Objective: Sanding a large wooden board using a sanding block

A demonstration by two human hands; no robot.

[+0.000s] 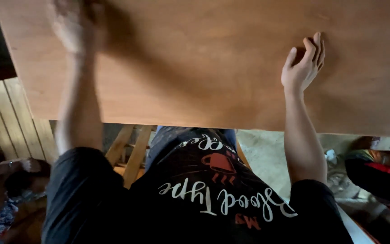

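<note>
A large brown plywood sheet [213,58] fills the upper part of the head view. My left hand [73,25] is blurred and lies against the sheet near its upper left; whether the fingers are apart I cannot tell. My right hand [304,63] rests on the sheet at the right, fingers bent and a little apart, holding nothing. Both bare forearms reach up from my black printed shirt [204,199].
A wooden frame [129,151] stands below the sheet's near edge. Slatted wooden boards [5,117] lie at left. Another person's hand and patterned clothing [5,180] show at lower left, and a further person's red-and-black sleeve [375,174] at right. Concrete floor [262,153] lies below.
</note>
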